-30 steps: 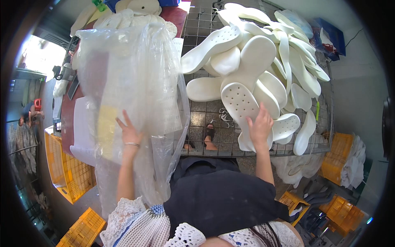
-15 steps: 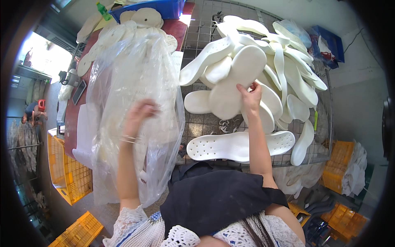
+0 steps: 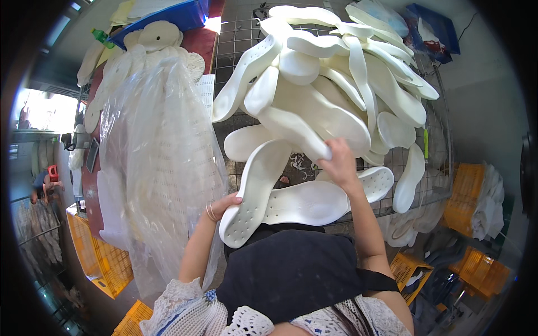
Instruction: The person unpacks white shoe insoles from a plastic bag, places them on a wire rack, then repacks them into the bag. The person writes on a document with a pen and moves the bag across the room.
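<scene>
My left hand [image 3: 228,205] is closed round the near, perforated end of a white foam insole [image 3: 262,171], which stands tilted at the table's front edge. My right hand [image 3: 339,162] grips the near end of another white insole [image 3: 291,129], whose far end lies against the pile. Behind them a heap of white insoles [image 3: 386,84] is spread over the wire-mesh table [image 3: 238,53]. Lying crosswise near my apron is a perforated insole [image 3: 308,201], partly covered by the left-hand insole and my right forearm.
To the left, a clear plastic bag [image 3: 162,140] covers much of a red table [image 3: 92,196] with round off-white pads [image 3: 159,36]. A blue bin [image 3: 162,22] stands at its back. Yellow crates [image 3: 103,252] sit low on the left, with more on the right [image 3: 462,196].
My left hand has come from over the plastic bag to hold a perforated insole. My right hand has moved down and now holds a different-looking insole end. The whole view has shifted.
</scene>
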The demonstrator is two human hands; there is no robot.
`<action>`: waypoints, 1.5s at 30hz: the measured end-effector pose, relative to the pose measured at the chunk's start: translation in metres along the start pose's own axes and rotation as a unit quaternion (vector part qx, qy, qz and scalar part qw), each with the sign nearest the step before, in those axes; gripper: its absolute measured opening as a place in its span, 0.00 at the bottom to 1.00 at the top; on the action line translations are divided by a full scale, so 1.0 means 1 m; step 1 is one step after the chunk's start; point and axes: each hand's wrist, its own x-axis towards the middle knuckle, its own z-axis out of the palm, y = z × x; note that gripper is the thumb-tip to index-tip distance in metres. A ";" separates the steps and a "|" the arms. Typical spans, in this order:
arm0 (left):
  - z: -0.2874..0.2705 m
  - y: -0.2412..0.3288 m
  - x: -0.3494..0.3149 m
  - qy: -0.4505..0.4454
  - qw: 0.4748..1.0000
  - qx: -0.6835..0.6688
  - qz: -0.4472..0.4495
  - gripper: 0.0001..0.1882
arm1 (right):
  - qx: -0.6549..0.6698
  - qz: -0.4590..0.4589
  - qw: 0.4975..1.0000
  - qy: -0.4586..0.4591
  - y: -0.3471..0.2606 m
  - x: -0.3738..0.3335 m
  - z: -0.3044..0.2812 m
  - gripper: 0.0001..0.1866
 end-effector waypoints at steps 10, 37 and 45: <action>0.002 -0.001 -0.008 0.048 0.982 -0.078 0.163 0.42 | -0.228 -0.185 0.934 0.204 -0.015 -0.010 -0.004 0.32; 0.053 0.037 -0.081 0.240 0.953 -0.003 0.187 0.34 | -0.010 0.109 0.992 0.058 0.165 0.036 -0.035 0.53; 0.102 0.051 -0.048 0.117 0.966 -0.004 0.229 0.37 | -0.063 -0.048 0.993 0.089 0.218 0.044 -0.064 0.30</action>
